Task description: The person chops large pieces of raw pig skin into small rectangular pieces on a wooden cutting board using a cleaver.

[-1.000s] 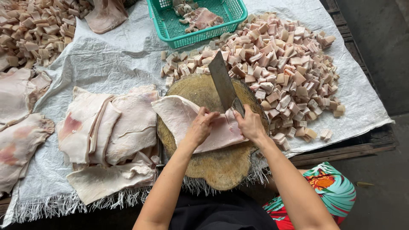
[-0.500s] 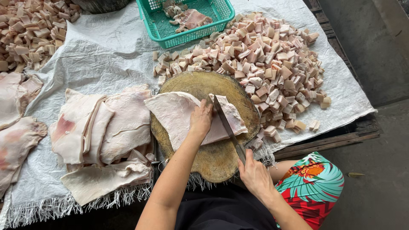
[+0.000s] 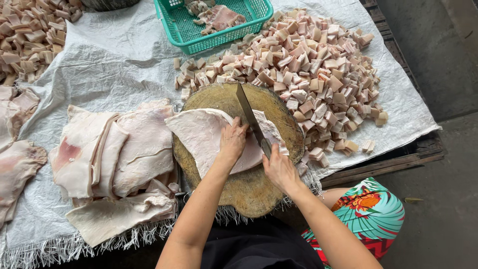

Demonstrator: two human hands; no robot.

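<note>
Head view: white sheet (image 3: 114,65) fills the frame, cubed meat (image 3: 308,65) piled upper right, slabs (image 3: 109,159) at left. At centre, a round block (image 3: 249,192) bears one pale slab (image 3: 204,137), likely limp, greasy and slippery, best pinned flat near the cut. Left hand (image 3: 232,142) presses it, fingers spread; right hand (image 3: 280,169) grips the cleaver (image 3: 250,117).

Soft daylight—sharp focus (shadows faint).

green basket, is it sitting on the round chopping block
No, the green basket sits on the white sheet at the far side, apart from the round chopping block.
</note>
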